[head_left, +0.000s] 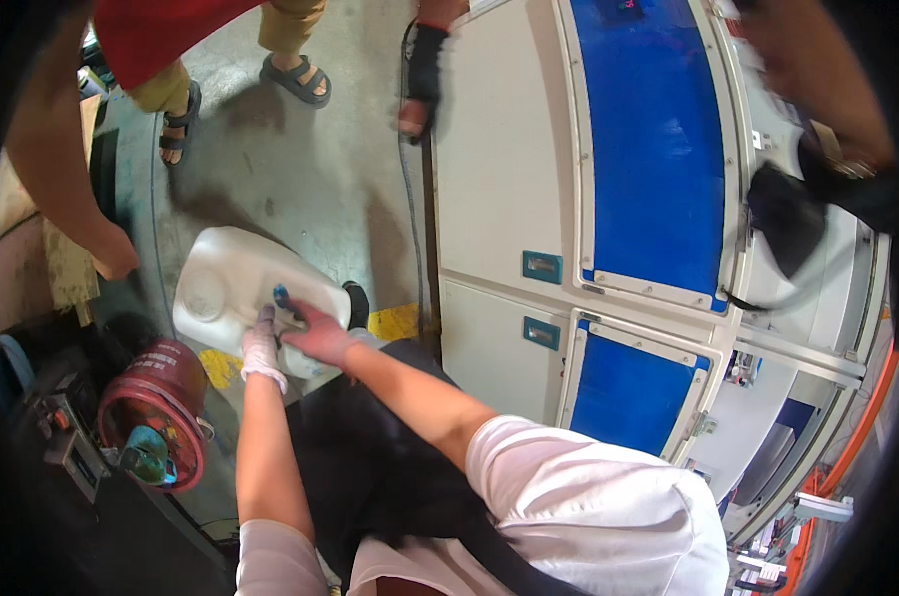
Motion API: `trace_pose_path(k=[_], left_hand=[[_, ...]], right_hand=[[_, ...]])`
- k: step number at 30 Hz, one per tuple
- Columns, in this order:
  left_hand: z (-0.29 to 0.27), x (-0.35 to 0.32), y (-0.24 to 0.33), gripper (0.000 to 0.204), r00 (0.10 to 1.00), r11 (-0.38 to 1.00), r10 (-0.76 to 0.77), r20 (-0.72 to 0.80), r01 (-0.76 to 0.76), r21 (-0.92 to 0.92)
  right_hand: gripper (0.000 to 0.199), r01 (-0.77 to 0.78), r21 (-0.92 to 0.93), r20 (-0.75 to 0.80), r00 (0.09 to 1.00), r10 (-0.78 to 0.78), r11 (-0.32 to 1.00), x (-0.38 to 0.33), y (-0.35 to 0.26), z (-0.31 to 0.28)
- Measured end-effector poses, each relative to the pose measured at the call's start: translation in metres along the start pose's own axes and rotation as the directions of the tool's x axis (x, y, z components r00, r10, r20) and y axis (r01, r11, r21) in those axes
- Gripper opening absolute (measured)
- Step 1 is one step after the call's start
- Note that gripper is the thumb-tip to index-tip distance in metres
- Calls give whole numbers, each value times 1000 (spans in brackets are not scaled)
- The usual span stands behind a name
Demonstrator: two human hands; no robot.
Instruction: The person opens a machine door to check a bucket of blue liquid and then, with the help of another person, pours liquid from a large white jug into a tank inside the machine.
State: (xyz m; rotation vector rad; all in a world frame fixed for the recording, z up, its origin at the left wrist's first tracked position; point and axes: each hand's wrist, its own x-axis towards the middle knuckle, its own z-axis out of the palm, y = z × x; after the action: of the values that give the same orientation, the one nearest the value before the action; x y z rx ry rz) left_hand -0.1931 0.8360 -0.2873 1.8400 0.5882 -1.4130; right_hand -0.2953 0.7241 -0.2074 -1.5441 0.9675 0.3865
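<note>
Both your gloved hands work the blue cap point(282, 297) of the white jerrycan point(221, 288).

Your left hand point(262, 345) braces the can just below the cap; your right hand's point(318, 333) fingers pinch it. Judging by this, you're unscrewing; keep the can steady beside the red cylinder point(154, 412).

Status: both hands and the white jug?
Left hand and right hand, both gloved, at blue cap of white jug on floor. Grip unclear. Red canister beside jug, apart.

White jerrycan point(233, 288) on concrete floor point(300, 169)
</note>
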Motion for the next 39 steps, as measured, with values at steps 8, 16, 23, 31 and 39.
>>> trace_pose_path(k=[8,16,23,31,39], left_hand=[[-63,-155,-81,48,952,939,299,-65,-306,-158],[-206,-201,-326,22,995,975,32,-91,-12,221],[-194,-249,-311,31,876,388,476,83,-293,874],[-188,-321,-138,30,891,901,431,-142,-434,11],[-216,-268,-178,29,903,828,430,14,-400,392]], right_hand=[[78,-342,153,-396,839,374,927,-189,101,-185],[53,-110,588,-444,784,434,801,-286,173,-298],[62,51,719,-523,697,491,694,-278,150,-289],[59,20,722,-436,789,433,691,-276,138,-266],[70,-346,258,-424,799,427,902,-335,89,-195]])
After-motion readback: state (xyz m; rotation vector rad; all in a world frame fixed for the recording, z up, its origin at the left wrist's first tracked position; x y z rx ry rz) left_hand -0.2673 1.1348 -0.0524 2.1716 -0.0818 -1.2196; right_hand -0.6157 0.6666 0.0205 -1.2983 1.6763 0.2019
